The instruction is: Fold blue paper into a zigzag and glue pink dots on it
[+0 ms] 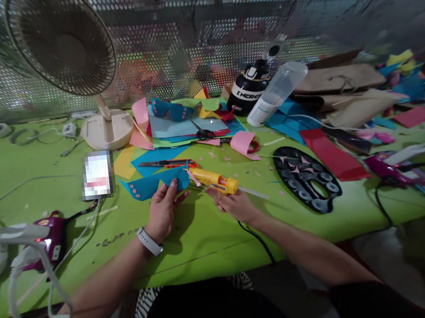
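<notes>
My left hand, with a white band at its wrist, pinches a curled blue paper strip that has small pink squares stuck near its left end. My right hand is wrapped round a yellow hot glue gun, whose nozzle points left at the strip's right end. A clear glue stick juts out of the gun's back. By the nozzle there is a small pink paper piece. Just behind the strip lies a utility knife with an orange-red end.
A desk fan and a phone stand and lie on the left. Scissors, paper sheets, a black bottle and a clear bottle are at the back. A black palette and purple power strips with cables flank my hands.
</notes>
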Motion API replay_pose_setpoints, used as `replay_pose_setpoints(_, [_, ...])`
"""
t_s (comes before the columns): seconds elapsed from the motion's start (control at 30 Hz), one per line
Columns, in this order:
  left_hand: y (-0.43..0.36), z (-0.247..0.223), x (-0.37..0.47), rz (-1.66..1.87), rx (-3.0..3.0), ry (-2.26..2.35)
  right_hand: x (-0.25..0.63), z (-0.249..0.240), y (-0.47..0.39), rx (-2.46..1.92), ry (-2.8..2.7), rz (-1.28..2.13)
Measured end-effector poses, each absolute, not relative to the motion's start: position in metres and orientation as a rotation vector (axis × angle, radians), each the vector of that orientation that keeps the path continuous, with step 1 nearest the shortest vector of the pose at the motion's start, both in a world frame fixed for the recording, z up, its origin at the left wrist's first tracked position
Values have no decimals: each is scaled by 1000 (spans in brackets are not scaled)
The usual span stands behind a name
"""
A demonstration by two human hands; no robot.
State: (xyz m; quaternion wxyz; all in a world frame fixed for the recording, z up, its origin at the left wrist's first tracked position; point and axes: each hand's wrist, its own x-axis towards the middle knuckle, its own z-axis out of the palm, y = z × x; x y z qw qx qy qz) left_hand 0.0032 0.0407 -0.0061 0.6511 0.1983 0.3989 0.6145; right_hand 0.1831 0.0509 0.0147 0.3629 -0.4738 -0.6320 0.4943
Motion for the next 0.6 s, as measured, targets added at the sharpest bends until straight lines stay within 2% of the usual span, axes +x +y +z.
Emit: replay_pose_setpoints(0.6, [40,-4,3,1393,452,915,184,12,51,-1240,-1644,1256])
